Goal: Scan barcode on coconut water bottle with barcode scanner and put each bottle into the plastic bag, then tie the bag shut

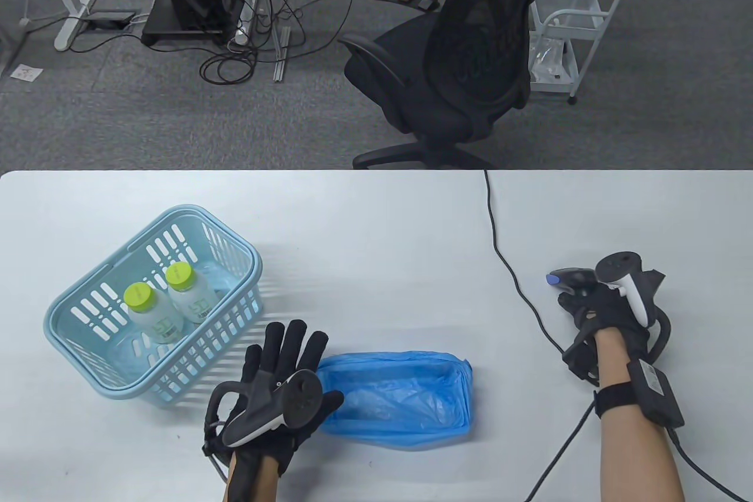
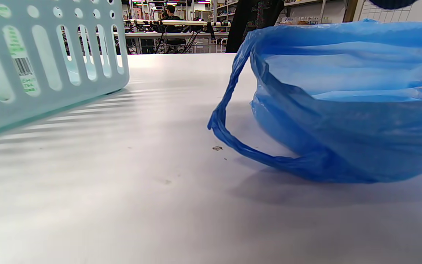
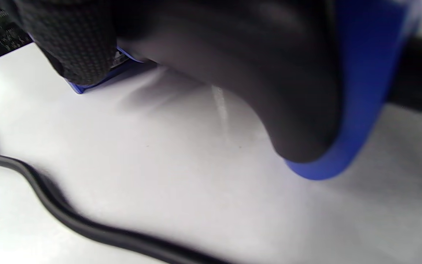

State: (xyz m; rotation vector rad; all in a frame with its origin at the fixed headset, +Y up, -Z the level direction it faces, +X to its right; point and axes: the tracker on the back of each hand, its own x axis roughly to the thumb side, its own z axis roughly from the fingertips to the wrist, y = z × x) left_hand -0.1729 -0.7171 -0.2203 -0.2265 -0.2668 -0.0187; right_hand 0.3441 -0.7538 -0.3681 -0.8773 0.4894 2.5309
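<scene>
Your left hand (image 1: 276,384) is held flat with fingers straight, holding nothing, just above the desk (image 1: 376,219) near its front edge, between the basket (image 1: 88,343) and the plastic bag (image 1: 400,402). The bag lies open on the desk, one handle loop (image 2: 229,124) resting on the surface. Two coconut water bottles (image 1: 159,305) with green caps stand inside the basket, toward the desk's left edge. Your right hand (image 1: 600,308) is curled around the barcode scanner (image 1: 570,278) near the right edge; the scanner's blue nose points left. Its cable (image 1: 506,266) runs to the desk's far edge.
</scene>
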